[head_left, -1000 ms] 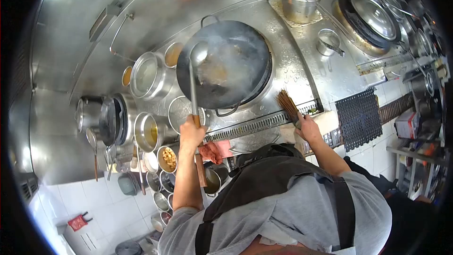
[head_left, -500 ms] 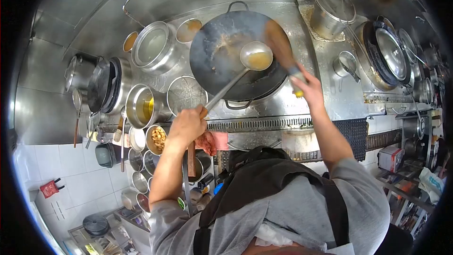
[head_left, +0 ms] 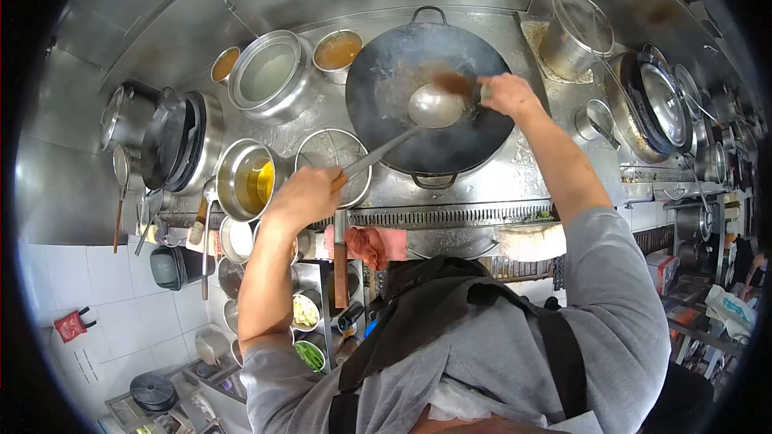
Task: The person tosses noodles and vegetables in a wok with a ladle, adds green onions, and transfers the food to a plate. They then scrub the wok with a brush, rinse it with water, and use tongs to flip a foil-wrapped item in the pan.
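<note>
Left hand (head_left: 301, 193) wrapping ladle (head_left: 434, 106) handle, its bowl lying ahead of grip inside wok (head_left: 394, 72). Right hand (head_left: 507, 95) clenching bamboo brush (head_left: 454, 83), bristles blurring just beyond grip. Advisable: scrubbing firmly, ladle staying low, wrists clearing rim.

**No legible writing at the stove**

Nothing here can be read. The wok (head_left: 386, 72), the ladle (head_left: 434, 106) and the blurred brush (head_left: 453, 83) show no lettering. Neither do the steel pots (head_left: 269, 72) along the left edge of the stove counter (head_left: 515, 169). A red object (head_left: 71, 325) on the tiled wall at the lower left and a box (head_left: 658, 268) on the shelf near the right edge are too small and blurred for any print to be made out.
</note>
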The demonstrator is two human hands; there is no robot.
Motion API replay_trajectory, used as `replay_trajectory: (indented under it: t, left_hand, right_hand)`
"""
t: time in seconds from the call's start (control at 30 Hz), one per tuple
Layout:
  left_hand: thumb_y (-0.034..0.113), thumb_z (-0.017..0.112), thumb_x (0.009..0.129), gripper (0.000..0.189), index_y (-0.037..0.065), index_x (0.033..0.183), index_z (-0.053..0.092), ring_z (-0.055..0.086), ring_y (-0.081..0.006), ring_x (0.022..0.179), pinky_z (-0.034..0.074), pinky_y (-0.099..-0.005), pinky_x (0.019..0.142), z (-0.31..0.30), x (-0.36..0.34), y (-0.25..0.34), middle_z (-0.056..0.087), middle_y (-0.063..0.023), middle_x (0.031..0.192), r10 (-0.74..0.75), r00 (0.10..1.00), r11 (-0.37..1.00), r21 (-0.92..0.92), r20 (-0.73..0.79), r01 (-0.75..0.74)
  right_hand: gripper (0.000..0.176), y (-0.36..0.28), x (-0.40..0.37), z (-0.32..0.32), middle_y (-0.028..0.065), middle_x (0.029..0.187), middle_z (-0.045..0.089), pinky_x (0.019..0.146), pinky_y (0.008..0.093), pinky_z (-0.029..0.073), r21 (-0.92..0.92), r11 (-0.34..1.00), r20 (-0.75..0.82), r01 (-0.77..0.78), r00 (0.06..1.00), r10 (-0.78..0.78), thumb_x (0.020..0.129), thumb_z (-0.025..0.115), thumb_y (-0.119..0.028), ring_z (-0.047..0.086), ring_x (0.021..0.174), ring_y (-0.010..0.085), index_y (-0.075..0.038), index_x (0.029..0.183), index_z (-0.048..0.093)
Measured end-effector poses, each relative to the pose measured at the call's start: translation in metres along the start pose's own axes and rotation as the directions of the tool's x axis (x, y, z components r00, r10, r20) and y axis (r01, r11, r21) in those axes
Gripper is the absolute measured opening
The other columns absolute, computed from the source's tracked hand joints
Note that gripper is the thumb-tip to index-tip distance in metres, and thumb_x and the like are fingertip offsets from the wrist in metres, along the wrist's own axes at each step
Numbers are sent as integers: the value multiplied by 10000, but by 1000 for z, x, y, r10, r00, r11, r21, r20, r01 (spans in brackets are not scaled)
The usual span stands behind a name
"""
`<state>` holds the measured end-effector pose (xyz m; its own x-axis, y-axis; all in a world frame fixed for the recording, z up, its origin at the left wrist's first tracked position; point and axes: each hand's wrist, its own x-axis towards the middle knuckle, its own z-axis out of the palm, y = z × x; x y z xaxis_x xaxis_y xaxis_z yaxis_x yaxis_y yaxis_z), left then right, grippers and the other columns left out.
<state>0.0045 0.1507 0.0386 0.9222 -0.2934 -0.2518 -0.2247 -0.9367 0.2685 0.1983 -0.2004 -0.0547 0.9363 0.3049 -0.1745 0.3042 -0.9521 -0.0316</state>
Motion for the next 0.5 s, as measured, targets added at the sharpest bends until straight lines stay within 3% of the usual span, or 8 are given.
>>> replay_trajectory:
  t: [0.03,0.1,0.17,0.27,0.37,0.4,0.47,0.5]
  left_hand:
    - [132,608,773,260,20,1007,625,642,-326,724,506,-421,622,6,-9,-12,642,-184,746,9,1000,1000,1,0,-9]
    - [135,538,838,265,18,1065,607,583,-169,523,475,-308,455,18,-31,-31,604,-107,647,-186,917,798,-491,352,350]
    - [184,539,868,332,-29,1121,563,417,-74,410,334,-199,337,78,-58,-60,505,-55,581,-178,898,180,-884,403,432]
    - [250,516,887,436,-94,1155,517,388,-98,368,254,-210,280,113,-79,-71,489,-85,580,133,878,-416,-778,459,470]
    - [259,531,891,307,-22,1017,538,423,-119,348,316,-220,296,114,-89,-68,484,-75,582,-61,861,-210,-850,505,484]
    - [259,531,891,307,-22,1017,538,423,-119,348,316,-220,296,115,-86,-66,484,-75,582,-57,863,-212,-851,502,481]
    - [241,577,877,284,-21,983,550,496,-138,464,396,-258,423,114,-80,-63,538,-78,633,-192,899,472,-767,393,436]
    - [241,577,877,284,-21,983,550,496,-138,464,396,-258,423,120,-77,-64,538,-78,633,-191,903,475,-768,386,429]
  right_hand:
    - [466,1,1,-7,158,1010,652,863,434,488,-3,995,-41,-103,994,103,747,593,-207,618,962,326,-213,1212,575]
    - [495,16,-8,-7,155,1006,653,854,437,490,152,981,-162,-124,976,148,742,613,-231,618,957,327,-214,1234,556]
    - [528,18,-24,1,152,1003,654,846,441,492,302,946,-268,-121,941,206,738,632,-256,617,952,329,-215,1255,536]
    - [555,2,-52,32,154,924,665,822,432,497,104,986,-1,130,991,-131,732,660,-286,618,916,344,-202,1266,532]
    - [533,15,-58,22,149,942,668,839,417,493,136,989,48,49,997,-56,731,668,-282,621,920,335,-192,1245,557]
    - [566,18,-63,16,199,906,661,864,391,478,271,962,-78,31,997,-11,715,704,-266,621,908,349,-168,1252,556]
    - [569,7,-71,5,193,906,662,863,389,480,510,855,-69,-97,986,153,715,702,-264,623,900,348,-173,1257,553]
    - [572,3,-73,0,187,907,663,862,387,482,718,666,-16,-200,953,304,715,700,-262,625,892,348,-178,1261,549]
